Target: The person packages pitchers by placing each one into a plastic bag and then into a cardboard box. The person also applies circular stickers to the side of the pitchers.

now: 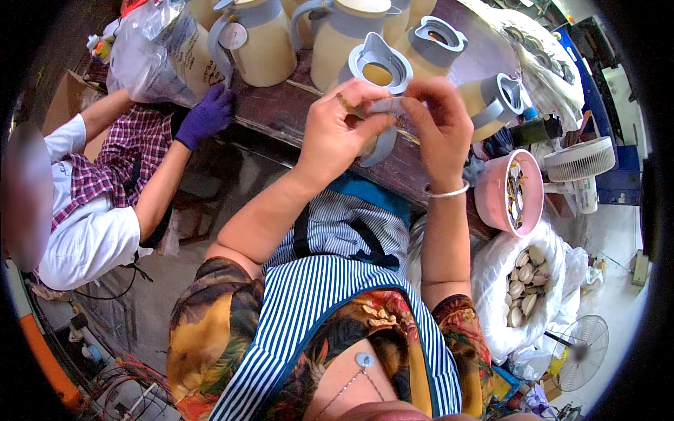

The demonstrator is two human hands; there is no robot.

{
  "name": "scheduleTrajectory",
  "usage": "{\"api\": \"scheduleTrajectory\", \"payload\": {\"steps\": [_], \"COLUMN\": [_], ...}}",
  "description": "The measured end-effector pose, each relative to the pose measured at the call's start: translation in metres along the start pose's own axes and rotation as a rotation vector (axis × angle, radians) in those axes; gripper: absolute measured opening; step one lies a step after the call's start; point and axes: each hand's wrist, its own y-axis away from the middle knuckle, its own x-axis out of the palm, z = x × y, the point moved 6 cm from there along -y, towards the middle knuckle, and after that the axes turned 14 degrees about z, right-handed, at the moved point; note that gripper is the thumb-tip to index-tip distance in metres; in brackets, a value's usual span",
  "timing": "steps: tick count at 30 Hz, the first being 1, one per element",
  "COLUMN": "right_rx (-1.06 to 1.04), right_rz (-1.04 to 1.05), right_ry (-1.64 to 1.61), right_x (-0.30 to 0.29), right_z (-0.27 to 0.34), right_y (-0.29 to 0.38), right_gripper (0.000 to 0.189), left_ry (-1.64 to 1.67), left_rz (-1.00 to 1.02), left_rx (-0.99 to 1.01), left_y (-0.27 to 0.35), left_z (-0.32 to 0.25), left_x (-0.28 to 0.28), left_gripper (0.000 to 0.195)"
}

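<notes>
My left hand (339, 131) and my right hand (439, 121) meet above the bench edge, both pinching a small pale tag (387, 105) with a thin string. The right fingers are slightly blurred. Just beyond them stands a cream jug with a grey open spout collar (380, 68). Its grey handle (383, 144) points towards me, below the tag, and my hands hide much of its body. To the right, another lidless jug (489, 105) leans with its spout facing right. A further lidless jug (434, 39) stands behind.
Several lidded jugs (263, 52) line the dark wooden bench (274, 113). On the left, a co-worker's purple-gloved hand (208, 116) touches a plastic-bagged jug (181, 58). At right are a pink bucket (483, 194) of tags, a white fan (579, 158) and a sack (487, 294) of round caps.
</notes>
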Motion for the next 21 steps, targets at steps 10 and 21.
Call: {"api": "scheduleTrajectory", "payload": {"steps": [10, 21], "right_rx": [-0.196, -0.365], "right_rz": [0.045, -0.567], "right_ry": [0.74, 1.085], "right_x": [0.004, -0.058], "right_z": [-0.007, 0.06], "right_y": [-0.008, 0.117], "right_gripper": [0.037, 0.033], "left_ry": [-1.01, -0.237], "left_rz": [-0.26, -0.275], "left_rx": [0.314, -0.145], "left_y": [-0.023, 0.045], "left_z": [-0.03, 0.044], "left_x": [-0.013, -0.002], "left_gripper": [0.035, 0.028]}}
